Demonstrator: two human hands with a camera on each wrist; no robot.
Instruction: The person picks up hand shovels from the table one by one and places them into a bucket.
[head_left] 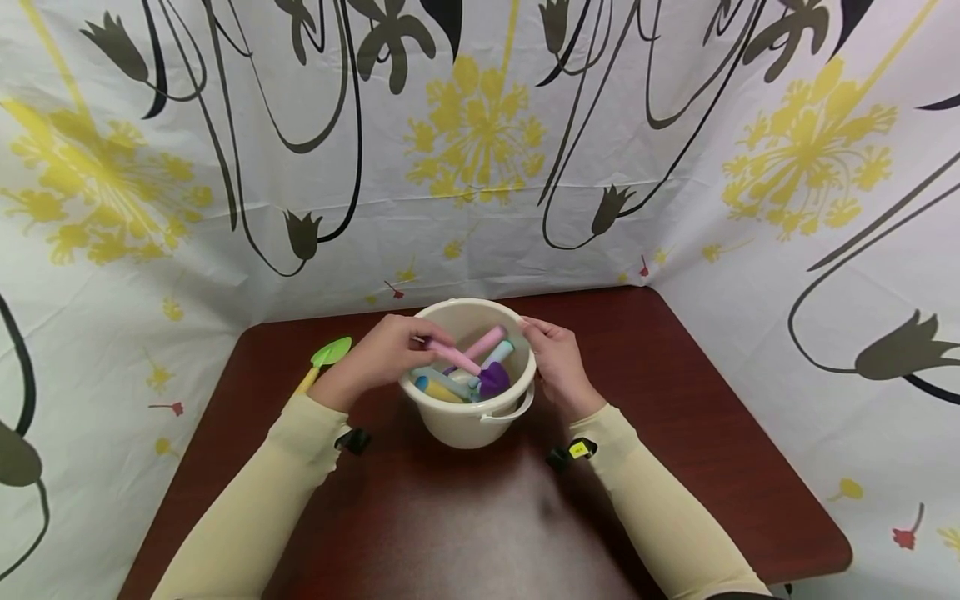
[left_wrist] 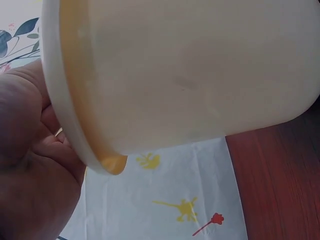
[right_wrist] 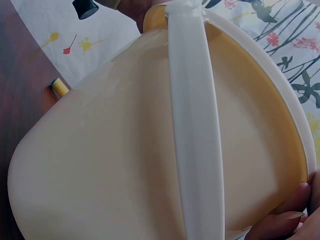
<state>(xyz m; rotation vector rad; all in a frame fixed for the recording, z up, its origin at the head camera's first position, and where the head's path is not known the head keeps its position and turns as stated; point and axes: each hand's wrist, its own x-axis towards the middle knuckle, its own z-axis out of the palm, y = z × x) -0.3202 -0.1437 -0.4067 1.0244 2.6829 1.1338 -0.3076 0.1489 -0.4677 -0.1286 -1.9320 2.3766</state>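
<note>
A cream plastic bucket [head_left: 461,425] stands on the table with several colourful toy garden tools inside. My left hand [head_left: 393,348] reaches over its left rim and pinches the pink handle of a toy garden tool [head_left: 457,357], whose purple head seems to be at the lower end. On the right, my right hand [head_left: 557,362] grips the bucket's rim, its fingertips [right_wrist: 282,220] showing at the edge in the right wrist view. Most of the left wrist view is bucket wall [left_wrist: 190,75], which hides the left hand's fingertips.
Left of the bucket lies a toy trowel [head_left: 332,352] with a green blade and yellow handle, partly behind the left wrist. The bucket's white carrying handle [head_left: 512,412] hangs down at the front right. Patterned cloth [head_left: 480,242] encloses the dark red table [head_left: 675,433].
</note>
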